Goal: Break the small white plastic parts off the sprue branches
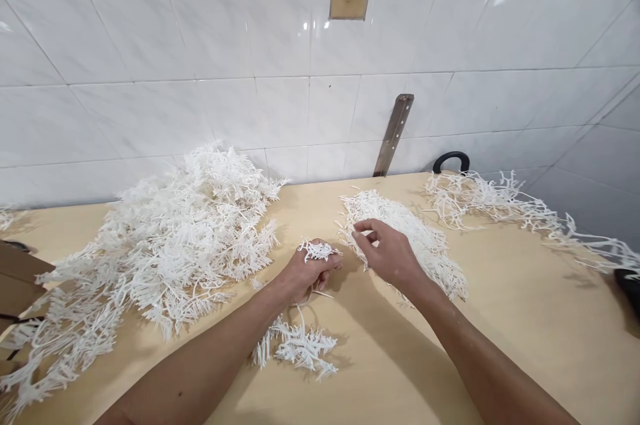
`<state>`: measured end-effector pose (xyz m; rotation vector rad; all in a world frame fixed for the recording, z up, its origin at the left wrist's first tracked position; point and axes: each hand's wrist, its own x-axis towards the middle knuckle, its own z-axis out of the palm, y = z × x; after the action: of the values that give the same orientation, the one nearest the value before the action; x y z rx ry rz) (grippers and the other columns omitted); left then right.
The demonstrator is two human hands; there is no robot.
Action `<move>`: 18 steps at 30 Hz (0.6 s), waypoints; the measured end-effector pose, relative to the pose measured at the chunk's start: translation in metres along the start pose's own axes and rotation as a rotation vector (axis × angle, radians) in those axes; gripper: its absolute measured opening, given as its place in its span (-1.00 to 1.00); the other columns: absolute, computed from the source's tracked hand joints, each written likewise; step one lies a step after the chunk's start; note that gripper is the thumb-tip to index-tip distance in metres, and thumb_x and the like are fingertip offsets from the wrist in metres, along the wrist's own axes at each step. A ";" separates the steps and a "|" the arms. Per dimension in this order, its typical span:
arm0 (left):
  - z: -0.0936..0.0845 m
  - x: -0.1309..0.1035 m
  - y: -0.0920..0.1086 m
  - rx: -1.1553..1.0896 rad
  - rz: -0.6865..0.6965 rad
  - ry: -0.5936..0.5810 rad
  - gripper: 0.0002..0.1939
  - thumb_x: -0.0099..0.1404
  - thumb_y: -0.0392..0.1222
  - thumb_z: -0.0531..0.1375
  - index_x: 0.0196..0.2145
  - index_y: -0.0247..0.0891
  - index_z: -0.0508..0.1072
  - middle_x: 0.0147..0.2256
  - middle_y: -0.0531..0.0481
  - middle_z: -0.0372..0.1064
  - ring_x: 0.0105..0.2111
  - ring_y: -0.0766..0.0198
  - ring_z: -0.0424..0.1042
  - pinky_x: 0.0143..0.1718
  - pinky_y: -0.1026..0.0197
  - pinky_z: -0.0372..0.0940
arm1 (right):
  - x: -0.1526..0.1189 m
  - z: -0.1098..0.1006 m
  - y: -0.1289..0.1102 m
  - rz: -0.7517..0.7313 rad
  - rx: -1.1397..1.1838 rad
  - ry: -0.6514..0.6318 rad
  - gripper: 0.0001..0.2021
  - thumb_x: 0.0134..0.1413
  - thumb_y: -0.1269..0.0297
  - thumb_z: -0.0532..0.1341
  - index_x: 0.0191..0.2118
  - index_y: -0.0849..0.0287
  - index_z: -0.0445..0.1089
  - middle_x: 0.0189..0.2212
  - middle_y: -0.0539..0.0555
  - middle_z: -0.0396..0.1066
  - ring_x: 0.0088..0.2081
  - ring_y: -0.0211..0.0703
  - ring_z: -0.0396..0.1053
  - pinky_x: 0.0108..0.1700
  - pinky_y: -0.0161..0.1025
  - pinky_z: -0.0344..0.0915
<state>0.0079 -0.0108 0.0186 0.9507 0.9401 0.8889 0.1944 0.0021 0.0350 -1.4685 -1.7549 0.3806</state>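
My left hand [311, 270] is closed around a white branched plastic piece [318, 250], whose thin twigs stick out above the thumb and fingers. A stem hangs below that hand toward a white branched sprig [305, 346] on the table; whether they are joined is unclear. To the right, my right hand [387, 253] hovers at the near left edge of a pile of short white strands [423, 238]. Its thumb and forefinger are pinched together, and anything between them is too small to make out. A large heap of white branched pieces [200, 225] lies left of my left hand.
Bare-looking white stems [480, 202] trail along the right side of the wooden table [525, 325]. Behind them stands a black curved handle [451, 160]. A metal strip [394, 135] leans on the tiled wall. At the left edge is a cardboard box [23, 278].
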 end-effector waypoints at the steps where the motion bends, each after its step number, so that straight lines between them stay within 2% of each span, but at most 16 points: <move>1: 0.000 -0.001 0.001 0.007 -0.003 -0.005 -0.63 -0.08 -0.06 0.46 -0.51 -0.29 0.38 -0.66 0.14 0.22 -0.69 0.47 0.11 -0.73 0.38 0.03 | -0.002 0.000 -0.004 -0.021 0.032 -0.072 -0.75 0.17 0.13 0.15 -0.15 0.14 0.44 -0.22 0.10 0.51 -0.38 -0.16 0.45 -0.32 -0.22 0.34; 4: 0.000 -0.002 0.004 0.013 -0.001 -0.016 -0.69 -0.09 -0.14 0.43 -0.48 -0.28 0.39 -0.63 0.13 0.26 -0.70 0.48 0.10 -0.75 0.39 0.02 | -0.008 0.001 -0.016 -0.124 0.068 -0.210 -0.73 0.17 0.13 0.18 -0.10 0.13 0.45 -0.17 0.11 0.51 -0.36 -0.18 0.44 -0.31 -0.23 0.34; 8: 0.000 -0.001 0.003 0.010 -0.024 -0.026 -0.74 -0.12 -0.28 0.36 -0.46 -0.24 0.36 -0.67 0.19 0.21 -0.74 0.49 0.05 -0.77 0.39 -0.04 | -0.013 0.001 -0.025 -0.164 0.092 -0.307 -0.76 0.21 0.15 0.16 -0.13 0.11 0.49 -0.27 0.08 0.51 -0.41 -0.21 0.40 -0.31 -0.23 0.33; 14: 0.000 0.001 -0.002 0.064 -0.040 0.007 -0.79 -0.10 -0.31 0.32 -0.52 -0.24 0.32 -0.74 0.24 0.06 -0.77 0.50 -0.03 -0.77 0.37 -0.17 | -0.018 0.001 -0.033 -0.267 0.080 -0.302 -0.75 0.16 0.15 0.24 -0.08 0.10 0.49 -0.20 0.11 0.49 -0.39 -0.20 0.35 -0.28 -0.21 0.31; 16: 0.000 0.001 -0.002 0.078 -0.036 -0.026 -0.76 -0.08 -0.27 0.36 -0.51 -0.25 0.32 -0.72 0.23 0.07 -0.76 0.51 -0.03 -0.77 0.36 -0.18 | -0.018 0.003 -0.034 -0.238 0.074 -0.278 -0.80 0.17 0.17 0.21 -0.16 0.11 0.50 -0.27 0.09 0.49 -0.41 -0.20 0.34 -0.32 -0.23 0.29; 18: -0.002 0.001 0.000 0.072 -0.013 -0.075 -0.69 -0.08 -0.23 0.41 -0.46 -0.25 0.33 -0.68 0.23 0.11 -0.73 0.50 0.02 -0.75 0.37 -0.14 | -0.017 0.003 -0.033 -0.136 0.093 -0.245 -0.82 0.16 0.17 0.19 -0.27 0.12 0.49 -0.37 0.06 0.48 -0.44 -0.20 0.34 -0.37 -0.25 0.28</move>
<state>0.0068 -0.0093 0.0177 1.0319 0.9179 0.8077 0.1696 -0.0217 0.0491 -1.2718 -1.9893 0.5826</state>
